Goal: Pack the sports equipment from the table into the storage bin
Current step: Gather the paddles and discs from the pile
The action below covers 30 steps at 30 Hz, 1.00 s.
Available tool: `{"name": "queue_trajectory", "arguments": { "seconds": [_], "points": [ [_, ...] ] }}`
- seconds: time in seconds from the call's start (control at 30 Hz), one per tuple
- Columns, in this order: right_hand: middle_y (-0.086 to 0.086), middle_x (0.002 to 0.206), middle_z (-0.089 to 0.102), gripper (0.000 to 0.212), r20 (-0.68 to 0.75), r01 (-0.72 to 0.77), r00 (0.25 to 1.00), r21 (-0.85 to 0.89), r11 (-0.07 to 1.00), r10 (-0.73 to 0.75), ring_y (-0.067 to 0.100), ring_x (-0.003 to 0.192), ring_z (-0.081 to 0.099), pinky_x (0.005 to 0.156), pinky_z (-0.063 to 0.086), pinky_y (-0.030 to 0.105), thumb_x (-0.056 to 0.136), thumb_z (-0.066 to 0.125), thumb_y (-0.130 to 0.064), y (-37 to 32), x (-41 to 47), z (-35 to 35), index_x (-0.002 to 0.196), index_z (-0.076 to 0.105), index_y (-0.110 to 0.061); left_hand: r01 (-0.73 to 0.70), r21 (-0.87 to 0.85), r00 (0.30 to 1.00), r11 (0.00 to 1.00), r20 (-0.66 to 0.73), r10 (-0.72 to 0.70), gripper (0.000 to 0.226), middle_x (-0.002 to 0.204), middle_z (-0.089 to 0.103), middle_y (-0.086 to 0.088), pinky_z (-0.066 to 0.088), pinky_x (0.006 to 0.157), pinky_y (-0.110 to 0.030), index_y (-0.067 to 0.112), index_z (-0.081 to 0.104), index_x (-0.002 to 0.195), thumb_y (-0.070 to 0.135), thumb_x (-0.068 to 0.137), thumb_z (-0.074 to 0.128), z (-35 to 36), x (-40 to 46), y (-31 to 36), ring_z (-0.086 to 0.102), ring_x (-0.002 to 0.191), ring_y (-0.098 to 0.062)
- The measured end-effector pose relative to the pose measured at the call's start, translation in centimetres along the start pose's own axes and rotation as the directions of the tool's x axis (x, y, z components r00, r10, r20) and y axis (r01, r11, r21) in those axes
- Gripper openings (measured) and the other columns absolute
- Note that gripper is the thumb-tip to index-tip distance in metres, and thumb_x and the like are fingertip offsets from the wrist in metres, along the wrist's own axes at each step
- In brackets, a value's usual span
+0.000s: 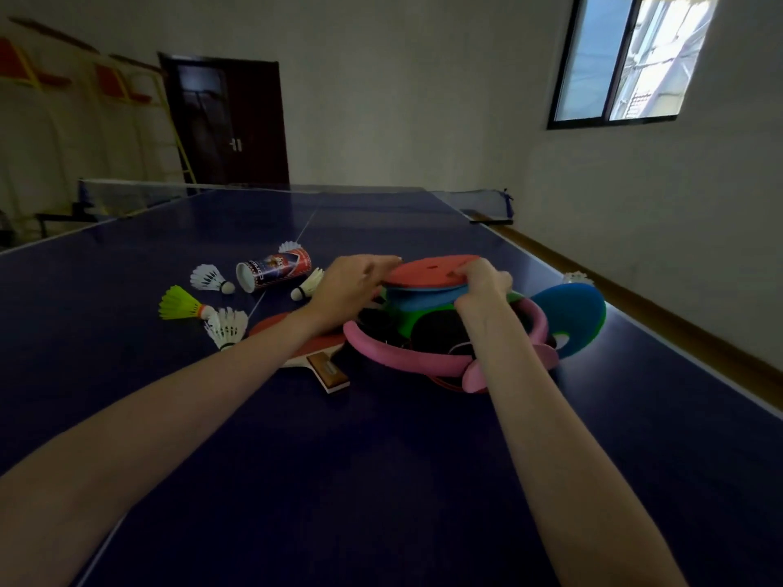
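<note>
My left hand (pixel 347 286) and right hand (pixel 481 281) each pinch an edge of the flat red foam disc (pixel 428 271) topping the pile on the blue counter (pixel 381 459). I'd lift it level, evenly.

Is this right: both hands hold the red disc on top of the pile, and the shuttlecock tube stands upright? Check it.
One thing is wrong. The head view shows the shuttlecock tube lying on its side. Both the left hand and the right hand do hold the red disc atop the pile.
</note>
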State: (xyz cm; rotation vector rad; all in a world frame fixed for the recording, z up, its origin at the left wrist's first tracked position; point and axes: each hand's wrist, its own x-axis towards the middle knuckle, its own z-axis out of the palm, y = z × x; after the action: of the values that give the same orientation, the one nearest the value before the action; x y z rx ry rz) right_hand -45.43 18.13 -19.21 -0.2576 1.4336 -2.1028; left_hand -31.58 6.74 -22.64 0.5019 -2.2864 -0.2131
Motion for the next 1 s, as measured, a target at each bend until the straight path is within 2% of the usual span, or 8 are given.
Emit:
{"name": "queue_trajectory", "arguments": {
  "seconds": [0.1, 0.2, 0.33, 0.4, 0.53, 0.67, 0.8, 1.0],
  "points": [
    [0.006, 0.088, 0.049, 0.04, -0.068, 0.063, 0.996, 0.049, 0.997, -0.06, 0.013, 0.065, 0.05, 0.056, 0.046, 0.026, 0.087, 0.039, 0.009, -0.2, 0.4, 0.1, 0.127, 0.042, 0.001, 0.301, -0.024, 0.948, 0.953, -0.099, -0.302, 0.03, 0.117, 0.067, -0.006, 0.044, 0.087, -0.027, 0.01, 0.063, 0.119, 0.021, 0.095, 0.049, -0.1, -0.8, -3.1, 0.062, 0.108, -0.022],
    [0.004, 0.086, 0.049, 0.037, -0.098, 0.143, 0.986, 0.097, 0.985, -0.134, 0.009, 0.061, 0.048, 0.048, 0.04, 0.02, 0.089, 0.037, 0.007, -0.5, 0.3, -0.1, 0.125, 0.041, -0.002, 0.454, 0.099, 0.887, 0.885, 0.044, -0.46, 0.046, 0.125, 0.062, -0.009, 0.045, 0.091, -0.032, 0.009, 0.056, 0.126, 0.024, 0.083, 0.064, 0.5, -1.9, -5.5, 0.058, 0.114, -0.027],
    [0.006, 0.084, 0.05, 0.034, -0.093, 0.127, 0.989, 0.113, 0.985, -0.117, 0.011, 0.058, 0.048, 0.047, 0.041, 0.022, 0.087, 0.039, 0.009, -0.5, 0.3, 0.2, 0.118, 0.045, -0.001, 0.48, 0.055, 0.862, 0.875, 0.154, -0.483, 0.08, 0.138, 0.049, -0.01, 0.037, 0.097, -0.03, 0.009, 0.044, 0.136, 0.039, 0.07, 0.079, 2.2, -2.4, -6.3, 0.045, 0.127, -0.025],
    [0.006, 0.082, 0.05, 0.027, -0.077, 0.089, 0.994, 0.096, 0.991, -0.082, 0.011, 0.058, 0.048, 0.047, 0.04, 0.024, 0.086, 0.04, 0.01, -0.4, 0.2, 0.4, 0.109, 0.045, -0.003, 0.546, 0.073, 0.807, 0.835, 0.22, -0.547, 0.109, 0.153, 0.027, -0.009, 0.027, 0.113, -0.039, 0.02, 0.028, 0.147, 0.054, 0.058, 0.082, 2.9, -1.7, -6.8, 0.024, 0.141, -0.027],
    [0.007, 0.081, 0.049, 0.022, -0.038, 0.033, 0.999, 0.094, 0.995, -0.029, 0.013, 0.06, 0.049, 0.054, 0.042, 0.028, 0.087, 0.042, 0.01, -0.5, 0.1, 0.6, 0.102, 0.04, -0.006, 0.589, 0.169, 0.69, 0.79, 0.402, -0.601, 0.134, 0.159, 0.003, -0.009, 0.024, 0.115, -0.046, 0.04, 0.005, 0.149, 0.059, 0.036, 0.075, 4.1, 0.7, -8.5, 0.007, 0.145, -0.031],
    [0.007, 0.078, 0.049, 0.019, -0.021, 0.037, 0.999, 0.094, 0.995, -0.036, 0.014, 0.061, 0.05, 0.054, 0.043, 0.029, 0.087, 0.042, 0.009, -0.7, 0.2, 0.6, 0.099, 0.041, -0.005, 0.471, 0.269, 0.729, 0.84, 0.418, -0.542, 0.09, 0.143, 0.043, -0.009, 0.041, 0.104, -0.036, 0.025, 0.038, 0.144, 0.033, 0.065, 0.078, 4.3, 2.3, -7.9, 0.042, 0.129, -0.026],
    [0.01, 0.085, 0.051, 0.02, -0.026, 0.057, 0.998, 0.085, 0.995, -0.055, 0.015, 0.061, 0.05, 0.052, 0.042, 0.028, 0.086, 0.041, 0.009, -0.7, 0.2, 0.6, 0.099, 0.042, -0.006, 0.47, 0.17, 0.851, 0.866, 0.174, -0.496, 0.031, 0.105, 0.072, -0.009, 0.048, 0.08, -0.029, 0.013, 0.073, 0.105, 0.006, 0.076, 0.063, 4.6, 2.1, -7.4, 0.063, 0.096, -0.023],
    [0.006, 0.078, 0.048, 0.019, -0.017, 0.045, 0.999, 0.097, 0.994, -0.044, 0.015, 0.06, 0.049, 0.053, 0.041, 0.029, 0.087, 0.041, 0.009, -0.8, -0.1, 0.7, 0.098, 0.04, -0.007, 0.442, -0.036, 0.873, 0.896, -0.213, -0.439, 0.036, 0.112, 0.062, -0.018, 0.042, 0.091, -0.034, 0.003, 0.071, 0.105, -0.008, 0.077, 0.052, 3.8, 1.5, -7.1, 0.057, 0.106, -0.032]
  ]
}}
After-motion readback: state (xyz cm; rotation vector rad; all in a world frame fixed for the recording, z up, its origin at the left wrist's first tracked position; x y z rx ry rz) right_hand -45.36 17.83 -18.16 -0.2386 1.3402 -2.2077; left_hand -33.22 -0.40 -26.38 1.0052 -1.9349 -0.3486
